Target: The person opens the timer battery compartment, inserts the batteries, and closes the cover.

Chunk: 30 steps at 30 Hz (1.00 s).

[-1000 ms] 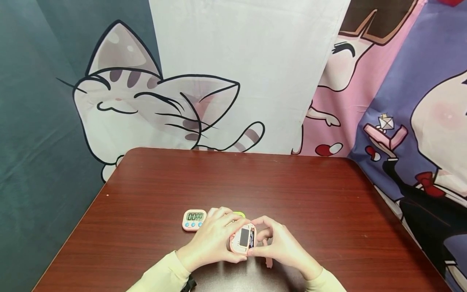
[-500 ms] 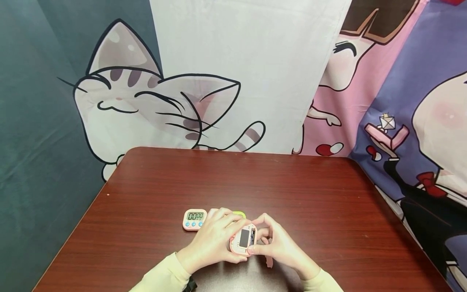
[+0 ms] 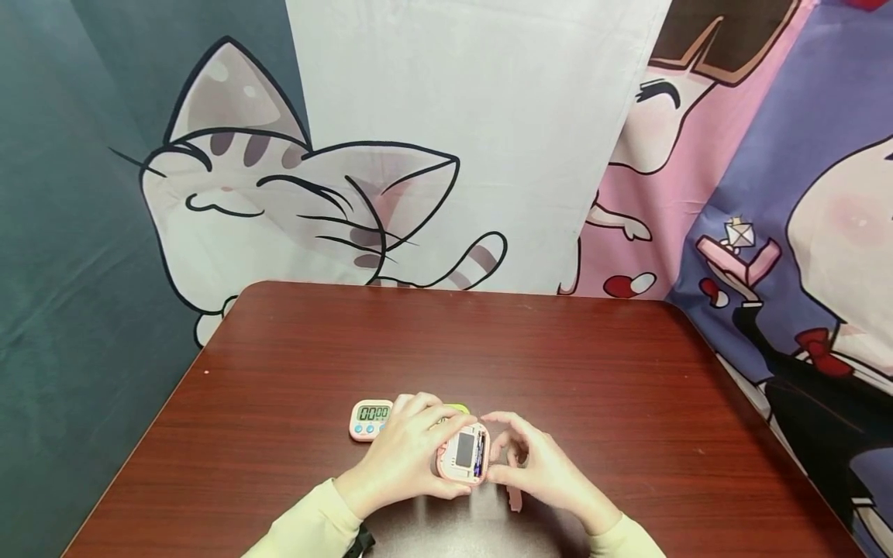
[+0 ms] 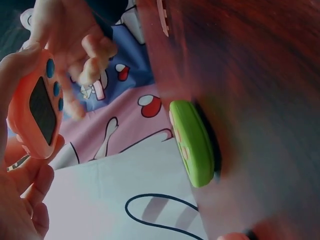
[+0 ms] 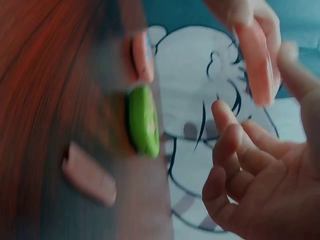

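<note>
My left hand (image 3: 412, 457) grips a pink digital timer (image 3: 460, 456) by its edges, back side facing up in the head view. Its battery slot lies uncovered along the right side, and a battery (image 3: 479, 456) shows in it. The left wrist view shows the timer's screen and blue buttons (image 4: 56, 89). Just right of the timer is my right hand (image 3: 540, 469), fingers loosely bent and holding nothing; in the right wrist view a gap separates most of its fingers from the timer. A pink battery cover (image 5: 90, 175) lies on the table beneath the right hand.
Another pink timer (image 3: 371, 421), reading 00:00, lies face up left of my left hand, which partly covers it. Behind the hands lies a green timer (image 5: 142, 120), mostly hidden in the head view. The brown table (image 3: 446, 341) meets a cartoon cloth backdrop (image 3: 446, 93).
My right fingertips have come off the timer's right edge and moved slightly right. The battery slot now shows more fully. My left hand keeps its hold, with the timer shifted slightly left.
</note>
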{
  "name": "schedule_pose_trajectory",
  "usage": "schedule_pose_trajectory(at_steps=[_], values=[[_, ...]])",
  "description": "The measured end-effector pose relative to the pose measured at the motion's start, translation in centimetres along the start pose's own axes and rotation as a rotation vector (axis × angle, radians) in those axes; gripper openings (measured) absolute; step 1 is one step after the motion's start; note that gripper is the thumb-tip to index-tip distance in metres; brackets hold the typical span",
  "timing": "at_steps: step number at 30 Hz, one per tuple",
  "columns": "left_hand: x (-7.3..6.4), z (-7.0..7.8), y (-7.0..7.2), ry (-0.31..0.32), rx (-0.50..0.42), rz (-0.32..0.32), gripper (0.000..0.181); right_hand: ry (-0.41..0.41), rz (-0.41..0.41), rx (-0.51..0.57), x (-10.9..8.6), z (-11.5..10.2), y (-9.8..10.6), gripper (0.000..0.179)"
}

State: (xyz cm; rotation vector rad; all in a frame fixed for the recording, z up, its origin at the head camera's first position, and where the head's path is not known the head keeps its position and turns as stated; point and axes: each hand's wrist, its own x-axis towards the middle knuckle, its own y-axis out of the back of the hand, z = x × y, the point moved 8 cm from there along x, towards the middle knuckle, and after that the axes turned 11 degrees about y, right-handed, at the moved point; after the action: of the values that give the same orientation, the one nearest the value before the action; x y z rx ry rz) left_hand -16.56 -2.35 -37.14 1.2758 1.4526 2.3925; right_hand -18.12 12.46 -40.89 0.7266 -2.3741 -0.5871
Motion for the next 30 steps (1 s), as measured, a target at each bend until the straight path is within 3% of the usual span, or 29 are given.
schedule_pose_trajectory(at_steps=[3,9,13,19,26,30], values=[[0.0,-0.4,0.0,0.016,0.003,0.007,0.076,0.018,-0.052,-0.108,-0.7,0.7,-0.1,0.05],[0.1,-1.0,0.1,0.05,0.009,0.003,0.075,-0.002,-0.149,-0.477,-1.6,2.3,-1.3,0.056],[0.1,-1.0,0.1,0.049,0.016,-0.001,0.074,-0.05,-0.159,-0.587,-1.8,2.9,-1.7,0.057],[0.0,-0.9,0.1,0.037,0.016,0.014,0.076,-0.07,-0.163,-0.521,-1.8,3.0,-1.6,0.049],[0.0,-0.8,0.0,0.043,0.015,0.005,0.075,0.023,-0.158,-0.495,-2.0,2.2,-1.4,0.035],[0.1,-0.7,0.1,0.047,0.014,0.008,0.074,0.028,-0.124,-0.497,-2.1,2.2,-1.3,0.032]])
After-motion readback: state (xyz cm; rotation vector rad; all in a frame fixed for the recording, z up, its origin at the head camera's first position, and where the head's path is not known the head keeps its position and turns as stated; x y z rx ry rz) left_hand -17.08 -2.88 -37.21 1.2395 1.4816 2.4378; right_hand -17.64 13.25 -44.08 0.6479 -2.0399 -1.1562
